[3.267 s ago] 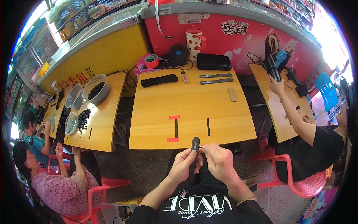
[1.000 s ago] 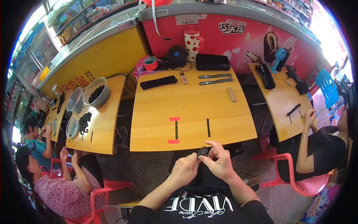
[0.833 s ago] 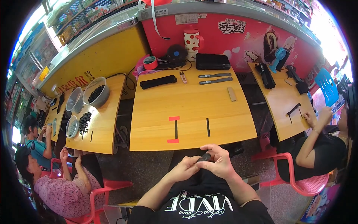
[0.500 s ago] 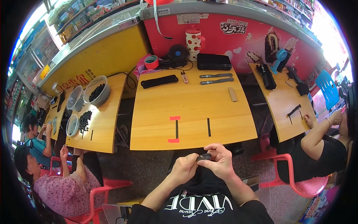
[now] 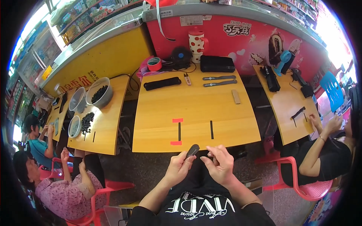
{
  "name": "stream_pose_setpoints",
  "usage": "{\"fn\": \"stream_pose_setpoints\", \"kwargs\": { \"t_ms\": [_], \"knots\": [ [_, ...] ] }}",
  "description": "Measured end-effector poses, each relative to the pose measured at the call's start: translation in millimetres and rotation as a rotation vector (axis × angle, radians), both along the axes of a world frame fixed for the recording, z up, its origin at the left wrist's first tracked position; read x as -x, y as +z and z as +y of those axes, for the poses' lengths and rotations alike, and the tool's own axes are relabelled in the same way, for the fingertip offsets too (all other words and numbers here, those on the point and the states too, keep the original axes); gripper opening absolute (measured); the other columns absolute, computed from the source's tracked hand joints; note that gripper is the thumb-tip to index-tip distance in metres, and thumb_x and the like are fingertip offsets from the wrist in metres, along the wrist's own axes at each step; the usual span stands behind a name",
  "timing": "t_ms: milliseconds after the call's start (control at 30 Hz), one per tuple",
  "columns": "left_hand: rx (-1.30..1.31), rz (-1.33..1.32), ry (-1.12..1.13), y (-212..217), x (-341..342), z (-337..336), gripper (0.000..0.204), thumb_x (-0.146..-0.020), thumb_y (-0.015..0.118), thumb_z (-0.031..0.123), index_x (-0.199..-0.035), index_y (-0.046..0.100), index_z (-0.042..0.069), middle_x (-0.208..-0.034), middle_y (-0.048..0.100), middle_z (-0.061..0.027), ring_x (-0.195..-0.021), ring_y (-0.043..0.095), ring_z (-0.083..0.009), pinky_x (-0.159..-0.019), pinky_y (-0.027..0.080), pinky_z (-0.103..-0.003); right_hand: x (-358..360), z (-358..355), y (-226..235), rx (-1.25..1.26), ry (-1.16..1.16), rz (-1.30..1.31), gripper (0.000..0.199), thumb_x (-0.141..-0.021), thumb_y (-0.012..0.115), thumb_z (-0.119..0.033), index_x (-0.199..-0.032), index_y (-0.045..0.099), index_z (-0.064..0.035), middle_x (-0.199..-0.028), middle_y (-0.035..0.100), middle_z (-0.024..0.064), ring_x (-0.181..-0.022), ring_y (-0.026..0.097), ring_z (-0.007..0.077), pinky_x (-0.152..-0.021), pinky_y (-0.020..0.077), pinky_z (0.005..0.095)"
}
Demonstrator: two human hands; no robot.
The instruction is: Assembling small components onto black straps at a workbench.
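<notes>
My left hand (image 5: pixel 178 168) is closed around a dark grey strap-like piece (image 5: pixel 193 150), its rounded end sticking up past the thumb and fingers. Just to the right, my right hand (image 5: pixel 220 164) is apart from that piece, its thumb and forefinger separated and the other fingers curled; I see nothing between them. Both hands are in front of the table's near edge. On the wooden table (image 5: pixel 158 109) ahead are a black strip (image 5: pixel 179 131) between two red tape pieces (image 5: pixel 177 120) and another black strip (image 5: pixel 212 130) to its right.
Farther back lie two grey straps (image 5: pixel 219 81), a tan block (image 5: pixel 236 96), thread snips (image 5: pixel 187 79), a long black bundle (image 5: pixel 162 83) and a black case (image 5: pixel 217 63). Tubs (image 5: pixel 109 98) of black pieces stand on the left table. Seated people flank me on both sides.
My right hand has let go of the dark piece and come away from it. My left hand has tipped the piece upright. The person at the right has moved their arms.
</notes>
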State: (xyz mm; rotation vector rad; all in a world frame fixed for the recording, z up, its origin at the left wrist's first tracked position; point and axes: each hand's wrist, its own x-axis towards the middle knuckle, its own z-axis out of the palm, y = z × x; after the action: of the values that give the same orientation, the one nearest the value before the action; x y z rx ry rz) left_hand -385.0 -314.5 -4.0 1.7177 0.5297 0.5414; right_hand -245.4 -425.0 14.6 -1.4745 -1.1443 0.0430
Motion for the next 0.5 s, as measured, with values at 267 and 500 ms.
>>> {"fn": "stream_pose_setpoints", "kwargs": {
  "t_ms": [267, 500],
  "knots": [
    [0.334, -0.005, -0.049, 1.7, -9.0, -15.4, 0.019, -0.1, 0.051, 0.016, -0.098, 0.061, 0.001, -0.064, 0.053, 0.0026, -0.056, 0.047, -0.0043, -0.049, 0.038, -0.021, 1.9, 12.5, 5.2, -0.055, -0.073, -0.182, 0.031, -0.076, 0.073, 0.004, -0.106, 0.067, 0.0006, -0.083, 0.057, 0.0095, -0.057, 0.057, 0.0166, -0.048, 0.0458, 0.0265],
    [0.28, -0.041, -0.034, 4.1, -12.7, -21.2, 0.018, -0.1, 0.052, 0.015, -0.091, 0.058, 0.0, -0.064, 0.054, 0.0002, -0.057, 0.048, -0.0054, -0.05, 0.039, -0.023, 9.7, 11.1, -2.5, -0.106, -0.116, -0.221, 0.031, -0.074, 0.072, 0.01, -0.104, 0.068, 0.0015, -0.085, 0.055, 0.0108, -0.062, 0.058, 0.0178, -0.051, 0.0475, 0.0267]
  ]
}}
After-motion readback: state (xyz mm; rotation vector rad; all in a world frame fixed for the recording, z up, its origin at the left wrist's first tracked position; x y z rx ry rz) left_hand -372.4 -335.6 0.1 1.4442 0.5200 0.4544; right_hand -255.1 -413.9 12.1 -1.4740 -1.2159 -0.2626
